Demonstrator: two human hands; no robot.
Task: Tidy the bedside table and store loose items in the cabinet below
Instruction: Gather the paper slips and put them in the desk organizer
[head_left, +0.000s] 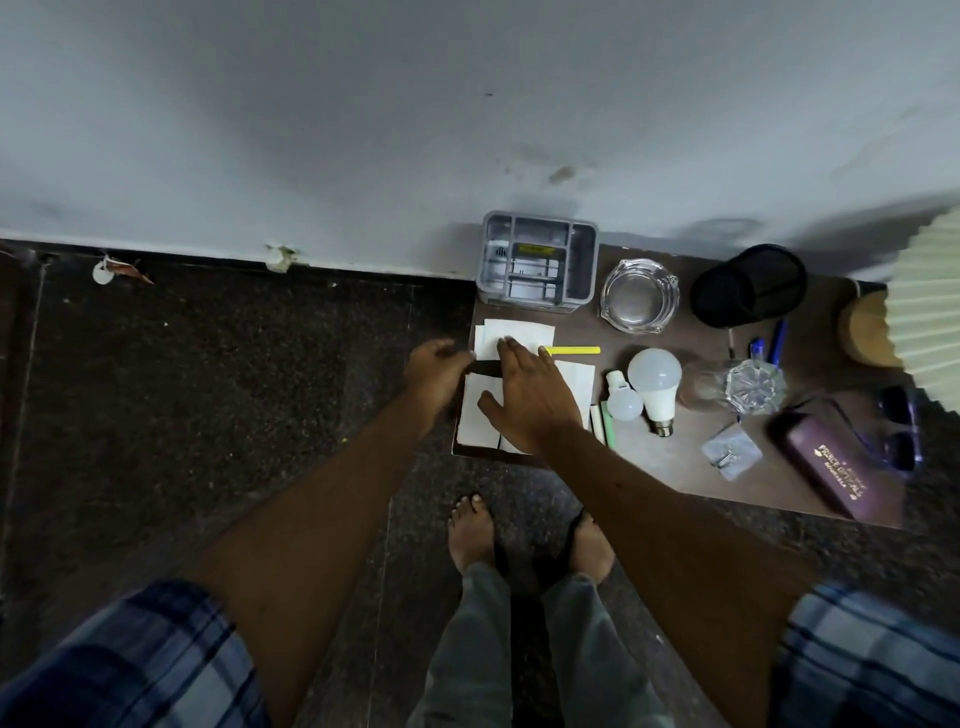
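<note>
The dark brown surface (675, 467) carries a grey organiser (537, 260) at its back left corner, with white papers (519, 332) just in front of it. To the right are a glass ashtray (640, 295), a black mesh cup (748, 286), a large bulb (654, 382) touching a small bulb (624, 404), blue pens (775, 340), a spectacle case (826, 470) and sunglasses (898, 431).

White papers (519, 332) lie flat at the brown table's (675, 462) left end; a large bulb (655, 375) and a small bulb (625, 404) lie alongside.

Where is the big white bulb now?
In the head view, the big bulb lies mid-table, between the small bulb on its left and a glass on its right.
</note>
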